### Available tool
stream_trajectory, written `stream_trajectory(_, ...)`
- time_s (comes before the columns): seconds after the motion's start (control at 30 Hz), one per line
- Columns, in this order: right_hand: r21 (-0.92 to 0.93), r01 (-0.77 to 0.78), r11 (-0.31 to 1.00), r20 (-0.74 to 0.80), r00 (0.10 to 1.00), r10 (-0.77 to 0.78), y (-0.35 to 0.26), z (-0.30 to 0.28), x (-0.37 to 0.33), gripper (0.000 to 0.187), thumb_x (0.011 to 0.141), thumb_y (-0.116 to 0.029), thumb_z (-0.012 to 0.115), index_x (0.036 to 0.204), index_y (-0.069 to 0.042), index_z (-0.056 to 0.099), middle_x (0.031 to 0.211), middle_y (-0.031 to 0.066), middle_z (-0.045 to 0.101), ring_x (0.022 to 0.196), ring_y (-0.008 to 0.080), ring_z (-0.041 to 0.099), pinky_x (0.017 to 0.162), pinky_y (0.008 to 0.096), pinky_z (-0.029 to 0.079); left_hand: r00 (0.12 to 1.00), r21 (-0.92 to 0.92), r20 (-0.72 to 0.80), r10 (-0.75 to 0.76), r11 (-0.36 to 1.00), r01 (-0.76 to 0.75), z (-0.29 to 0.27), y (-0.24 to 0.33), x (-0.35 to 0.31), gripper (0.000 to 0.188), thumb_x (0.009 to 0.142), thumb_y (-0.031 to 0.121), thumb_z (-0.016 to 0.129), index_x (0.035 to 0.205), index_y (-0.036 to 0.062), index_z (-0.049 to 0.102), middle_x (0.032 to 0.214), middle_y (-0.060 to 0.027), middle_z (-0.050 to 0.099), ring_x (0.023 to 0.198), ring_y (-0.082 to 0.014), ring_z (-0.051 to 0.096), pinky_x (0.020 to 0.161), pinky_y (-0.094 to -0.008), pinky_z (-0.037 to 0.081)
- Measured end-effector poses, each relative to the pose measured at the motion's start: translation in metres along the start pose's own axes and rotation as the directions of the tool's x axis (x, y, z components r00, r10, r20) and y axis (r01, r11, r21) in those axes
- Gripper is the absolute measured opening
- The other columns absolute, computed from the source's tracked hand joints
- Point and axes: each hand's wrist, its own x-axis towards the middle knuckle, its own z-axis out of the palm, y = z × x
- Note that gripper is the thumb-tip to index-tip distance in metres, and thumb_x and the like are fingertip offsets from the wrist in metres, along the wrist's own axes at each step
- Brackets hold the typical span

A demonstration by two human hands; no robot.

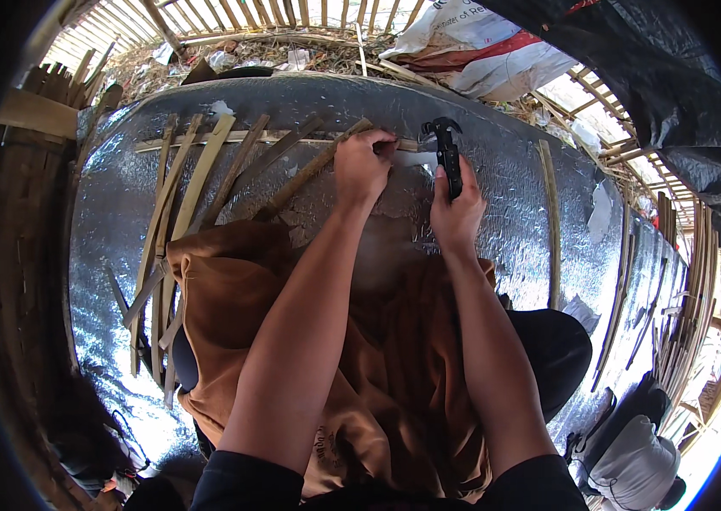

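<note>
My right hand (460, 204) is closed around the grip of a black claw hammer (446, 153), its head pointing away from me. To its left, my left hand (360, 170) is in a pinch at a long pale wooden strip (274, 135) lying crosswise. Whatever its fingertips hold is hidden or too small to make out. A slanting bamboo strip (311, 175) reaches up to the crosswise strip beside my left wrist. Several more bamboo strips (205, 166) lie over the left part of the crosswise strip. Brown cloth (241, 289) covers my lap.
Underneath is a crinkled silver sheet (509, 170). One separate strip (550, 221) lies to the right. Bundled bamboo (37, 115) stands at the left. A white and red sack (484, 55) and a black tarp (667, 77) are at the far right. A grey bundle (637, 460) sits low right.
</note>
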Motion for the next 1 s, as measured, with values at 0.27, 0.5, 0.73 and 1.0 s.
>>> stream_trajectory(0.27, 0.037, 0.013, 0.999, 0.126, 0.992, -0.017, -0.018, -0.003, 0.001, 0.036, 0.096, -0.015, 0.065, 0.131, -0.005, 0.06, 0.105, 0.0227, 0.071, 0.093, 0.0451, 0.07, 0.074, 0.0508, 0.056, 0.999, 0.004, -0.033, 0.026, 1.0, -0.026, -0.003, 0.0, -0.004, 0.014, 0.087, 0.013, 0.075, 0.097, 0.0036, 0.078, 0.091, -0.0147, 0.076, 0.085, -0.0335, 0.074, 0.079, -0.0393, 0.057)
stream_trajectory(0.5, 0.029, 0.056, 0.998, 0.045, 0.997, -0.057, -0.008, -0.007, 0.0, 0.036, 0.096, -0.015, 0.065, 0.131, -0.005, 0.059, 0.104, 0.0224, 0.071, 0.091, 0.0449, 0.07, 0.072, 0.0517, 0.056, 0.971, 0.213, -0.046, 0.236, 0.952, -0.221, -0.004, 0.004, -0.02, 0.024, 0.087, 0.011, 0.071, 0.111, 0.0067, 0.073, 0.113, -0.0167, 0.072, 0.092, -0.037, 0.072, 0.08, -0.0462, 0.057)
stream_trajectory(0.73, -0.117, 0.117, 0.986, 0.177, 0.98, -0.095, -0.01, -0.012, -0.008, 0.045, 0.097, -0.021, 0.065, 0.139, -0.009, 0.055, 0.098, 0.0218, 0.072, 0.08, 0.0444, 0.071, 0.068, 0.0524, 0.057, 0.982, 0.457, 0.069, 0.178, 0.869, -0.19, -0.015, 0.02, -0.032, 0.037, 0.088, 0.011, 0.068, 0.124, 0.0042, 0.067, 0.138, -0.0159, 0.059, 0.094, -0.0373, 0.072, 0.077, -0.0454, 0.06)
stream_trajectory(1.0, -0.208, 0.315, 0.926, 0.246, 0.933, -0.262, -0.016, -0.008, -0.014, 0.048, 0.099, -0.024, 0.063, 0.144, -0.011, 0.052, 0.089, 0.0198, 0.071, 0.072, 0.041, 0.071, 0.061, 0.05, 0.058, 0.947, 0.586, 0.121, 0.297, 0.749, -0.309, -0.024, 0.003, -0.042, 0.045, 0.092, 0.02, 0.063, 0.132, 0.0003, 0.061, 0.14, -0.0136, 0.061, 0.089, -0.0341, 0.074, 0.073, -0.0426, 0.062)
